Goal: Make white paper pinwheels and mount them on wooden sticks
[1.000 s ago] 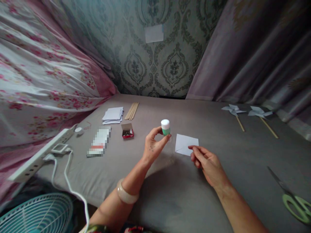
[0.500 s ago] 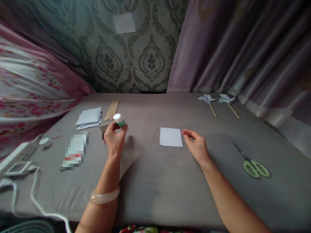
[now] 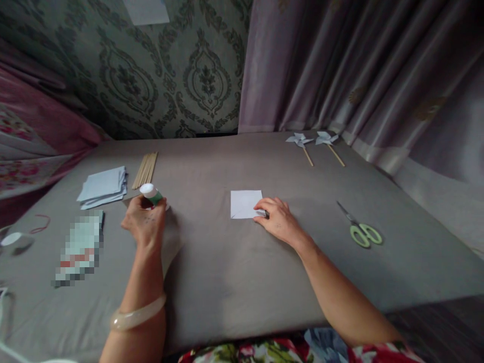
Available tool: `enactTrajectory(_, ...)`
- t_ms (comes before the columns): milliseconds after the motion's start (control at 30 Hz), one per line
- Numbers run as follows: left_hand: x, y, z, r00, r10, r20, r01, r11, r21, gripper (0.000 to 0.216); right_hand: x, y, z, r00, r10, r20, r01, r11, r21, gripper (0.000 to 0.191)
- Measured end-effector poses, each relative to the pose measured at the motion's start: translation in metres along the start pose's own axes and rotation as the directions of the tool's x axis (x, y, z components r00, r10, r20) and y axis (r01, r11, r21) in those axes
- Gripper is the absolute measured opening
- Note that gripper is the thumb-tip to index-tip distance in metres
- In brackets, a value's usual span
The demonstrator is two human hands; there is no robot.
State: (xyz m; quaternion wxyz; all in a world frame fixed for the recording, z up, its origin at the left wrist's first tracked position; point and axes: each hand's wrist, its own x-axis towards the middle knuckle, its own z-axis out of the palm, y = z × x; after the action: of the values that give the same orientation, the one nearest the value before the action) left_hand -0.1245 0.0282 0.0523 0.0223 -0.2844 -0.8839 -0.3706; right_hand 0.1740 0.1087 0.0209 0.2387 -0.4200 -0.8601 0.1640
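My left hand (image 3: 145, 222) is closed around a glue stick (image 3: 152, 192) with a white cap and green label, held at the left of the table. A square sheet of white paper (image 3: 244, 202) lies flat near the middle, with short cut lines at its lower corners. At its right side, my right hand (image 3: 278, 218) has thumb and fingertips closed on the lower right corner, which looks lifted. Behind the left hand is a small object with a brown edge, mostly hidden.
A stack of white paper (image 3: 102, 185) and a bundle of wooden sticks (image 3: 145, 170) lie at back left. A blurred packet (image 3: 80, 247) is nearer. Scissors (image 3: 359, 229) with green handles lie right. Two paper pinwheels (image 3: 300, 141) on sticks are at back right.
My right hand has moved onto the right edge of the paper and taken its lower right corner. The left hand still holds the glue stick, now lower. The camera view has turned right.
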Motion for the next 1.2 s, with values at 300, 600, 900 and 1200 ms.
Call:
enactTrajectory(300,0.001,0.001,0.003,1.0,-0.024,0.0,0.024,0.997,0.077,0.03,-0.001,0.001,0.0,0.989,-0.137,0.058,0.143,0.982,-0.122,0.012)
enactTrajectory(600,0.002,-0.001,0.002,0.999,-0.036,0.003,0.036,0.994,0.101,0.029,-0.002,-0.005,0.001,0.991,-0.134,0.02,0.135,0.98,-0.143,0.014)
enactTrajectory(900,0.002,-0.002,0.001,0.999,-0.036,0.0,0.036,0.997,0.068,0.025,-0.006,-0.011,0.012,0.975,-0.218,0.042,0.222,0.965,-0.143,0.009)
enactTrajectory(1200,0.002,-0.005,0.0,1.0,0.004,0.016,-0.004,0.999,0.048,0.03,-0.006,-0.015,0.014,0.958,-0.283,0.045,0.285,0.927,-0.242,0.019)
